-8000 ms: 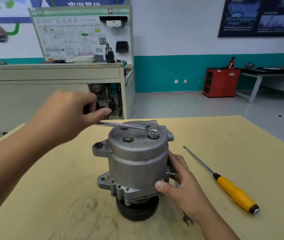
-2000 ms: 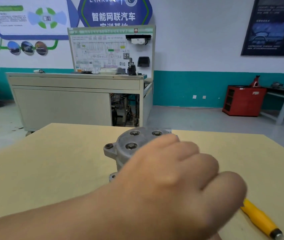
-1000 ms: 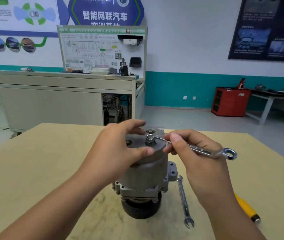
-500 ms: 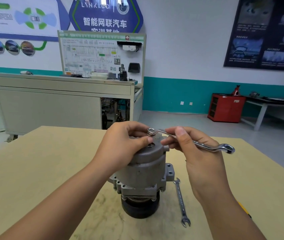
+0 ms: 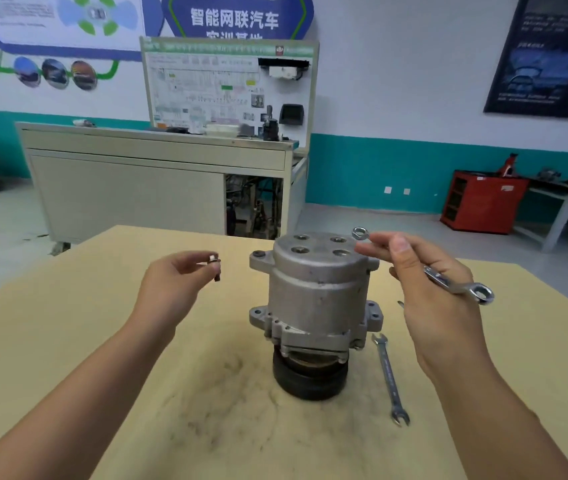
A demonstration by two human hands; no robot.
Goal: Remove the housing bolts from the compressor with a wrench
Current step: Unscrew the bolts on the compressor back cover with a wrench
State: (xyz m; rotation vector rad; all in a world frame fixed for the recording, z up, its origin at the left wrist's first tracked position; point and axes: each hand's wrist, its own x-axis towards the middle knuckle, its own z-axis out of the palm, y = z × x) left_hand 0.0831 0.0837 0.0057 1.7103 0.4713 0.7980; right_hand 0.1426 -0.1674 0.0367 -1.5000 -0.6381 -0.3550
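The grey metal compressor (image 5: 313, 299) stands upright on its black pulley in the middle of the tan table (image 5: 68, 341). Its top face shows several bolt holes. My left hand (image 5: 175, 285) is held up to the left of the compressor and pinches a small bolt (image 5: 215, 266) between its fingertips. To the right of the compressor my right hand (image 5: 431, 296) holds a silver ring wrench (image 5: 449, 284) by its shaft. One ring end sticks out near the top edge of the compressor, the other past my hand to the right.
A second, open-ended wrench (image 5: 390, 377) lies on the table right of the compressor. Dark smudges mark the tabletop in front of the pulley. Behind the table stand a beige cabinet (image 5: 137, 188) with a training board and a red cabinet (image 5: 480, 202) at the far right.
My left hand has come off the compressor top and moved left with a bolt in its fingers. The wrench has lifted off the compressor to the right.
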